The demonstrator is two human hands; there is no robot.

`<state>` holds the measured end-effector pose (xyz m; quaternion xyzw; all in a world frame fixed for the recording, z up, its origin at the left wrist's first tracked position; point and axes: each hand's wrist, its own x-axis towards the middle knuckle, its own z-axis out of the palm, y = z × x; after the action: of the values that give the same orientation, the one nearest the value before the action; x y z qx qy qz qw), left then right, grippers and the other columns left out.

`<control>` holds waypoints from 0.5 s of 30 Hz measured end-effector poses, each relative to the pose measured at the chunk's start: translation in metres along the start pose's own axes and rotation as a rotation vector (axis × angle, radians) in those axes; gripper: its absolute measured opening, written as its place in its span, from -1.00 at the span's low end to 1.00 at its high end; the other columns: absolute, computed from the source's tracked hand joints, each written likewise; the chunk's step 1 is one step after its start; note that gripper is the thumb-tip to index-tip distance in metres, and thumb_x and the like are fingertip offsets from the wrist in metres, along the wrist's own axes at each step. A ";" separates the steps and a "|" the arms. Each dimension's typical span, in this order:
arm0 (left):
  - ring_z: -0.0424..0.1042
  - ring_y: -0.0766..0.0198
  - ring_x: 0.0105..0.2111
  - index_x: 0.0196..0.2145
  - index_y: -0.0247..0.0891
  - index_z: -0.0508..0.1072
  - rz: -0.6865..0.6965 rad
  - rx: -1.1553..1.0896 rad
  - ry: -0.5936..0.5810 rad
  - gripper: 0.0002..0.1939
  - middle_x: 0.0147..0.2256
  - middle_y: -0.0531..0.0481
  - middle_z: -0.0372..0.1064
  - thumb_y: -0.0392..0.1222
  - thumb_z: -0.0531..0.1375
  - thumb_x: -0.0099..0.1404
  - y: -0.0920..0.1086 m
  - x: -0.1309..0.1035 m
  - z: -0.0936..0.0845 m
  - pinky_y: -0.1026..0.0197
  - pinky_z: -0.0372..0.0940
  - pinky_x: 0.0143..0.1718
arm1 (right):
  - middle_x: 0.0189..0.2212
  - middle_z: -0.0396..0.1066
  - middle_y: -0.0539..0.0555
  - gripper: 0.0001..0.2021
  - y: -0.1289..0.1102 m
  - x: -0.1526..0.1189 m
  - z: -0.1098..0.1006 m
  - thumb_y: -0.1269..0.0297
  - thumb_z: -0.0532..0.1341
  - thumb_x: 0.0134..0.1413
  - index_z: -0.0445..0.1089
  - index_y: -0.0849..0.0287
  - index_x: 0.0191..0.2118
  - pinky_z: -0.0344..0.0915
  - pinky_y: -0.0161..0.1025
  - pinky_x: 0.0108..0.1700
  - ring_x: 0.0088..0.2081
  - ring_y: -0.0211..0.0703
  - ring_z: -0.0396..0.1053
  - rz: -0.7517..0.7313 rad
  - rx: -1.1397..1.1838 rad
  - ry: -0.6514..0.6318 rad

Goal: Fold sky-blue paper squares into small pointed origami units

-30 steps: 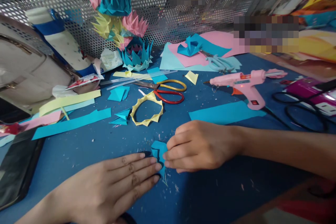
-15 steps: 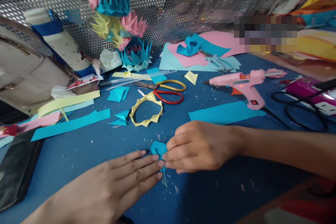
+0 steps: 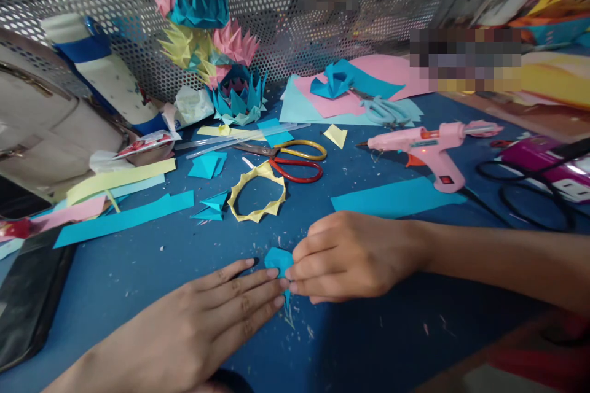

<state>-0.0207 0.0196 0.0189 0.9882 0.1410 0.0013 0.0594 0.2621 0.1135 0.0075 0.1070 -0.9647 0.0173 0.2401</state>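
Note:
A small folded piece of blue paper [image 3: 278, 260] lies on the blue tabletop between my hands, its middle partly hidden by fingertips. My left hand [image 3: 203, 313] lies flat with its fingers stretched out, the tips pressing on the paper's lower left part. From the other side my right hand [image 3: 350, 258] pinches the paper's right edge with bent fingers; its thumb is hidden. Just beyond them sits a ring of folded yellow paper [image 3: 235, 206], with folded blue pieces [image 3: 212, 206] at its left. Behind the ring rest scissors [image 3: 276, 151] with one yellow and one red handle.
A pink glue gun [image 3: 436, 144] lies on the right, near a blue paper strip [image 3: 391, 196]. Paper strips [image 3: 124, 218] and a phone [image 3: 32, 301] are at the left. A bottle [image 3: 108, 73] and a folded-paper tower [image 3: 237, 95] stand at the back.
The upper part of the blue paper looks flatter, with its fold lines less visible. My left fingers have shifted very slightly; my right hand has stayed in place.

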 end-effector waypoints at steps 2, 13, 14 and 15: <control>0.05 0.06 0.38 0.39 -0.44 0.05 -0.041 0.018 0.023 -0.23 0.36 -0.23 0.04 0.22 0.00 0.50 0.002 0.000 0.001 0.03 0.02 0.38 | -0.16 0.57 0.03 -0.83 0.000 0.000 0.000 0.30 0.20 0.36 0.51 0.21 -0.07 0.36 -0.27 -0.27 -0.10 -0.27 0.48 0.007 -0.009 -0.018; 0.23 0.05 0.29 0.32 -0.45 0.22 -0.018 0.182 0.079 -0.40 0.28 -0.16 0.25 0.04 -0.19 0.59 0.005 0.007 -0.005 0.03 0.11 0.34 | -0.14 0.57 0.03 -0.81 0.000 -0.002 -0.001 0.29 0.19 0.37 0.51 0.22 -0.05 0.35 -0.26 -0.25 -0.09 -0.26 0.47 0.021 0.015 -0.032; 0.24 0.05 0.29 0.31 -0.46 0.23 -0.018 0.182 0.085 -0.37 0.28 -0.17 0.24 0.07 -0.22 0.59 0.005 0.007 -0.005 0.05 0.14 0.32 | -0.15 0.57 0.03 -0.81 0.000 -0.002 -0.001 0.30 0.20 0.36 0.51 0.23 -0.05 0.36 -0.25 -0.25 -0.09 -0.25 0.47 0.023 0.026 -0.027; 0.24 0.05 0.29 0.31 -0.48 0.23 -0.022 0.175 0.093 -0.34 0.28 -0.19 0.24 0.10 -0.23 0.58 0.006 0.007 -0.005 0.07 0.16 0.31 | -0.15 0.57 0.02 -0.81 0.000 -0.002 -0.001 0.30 0.20 0.36 0.51 0.24 -0.05 0.36 -0.24 -0.26 -0.09 -0.25 0.47 0.025 0.033 -0.023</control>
<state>-0.0130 0.0165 0.0246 0.9869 0.1541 0.0342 -0.0339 0.2641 0.1138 0.0073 0.0989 -0.9682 0.0348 0.2272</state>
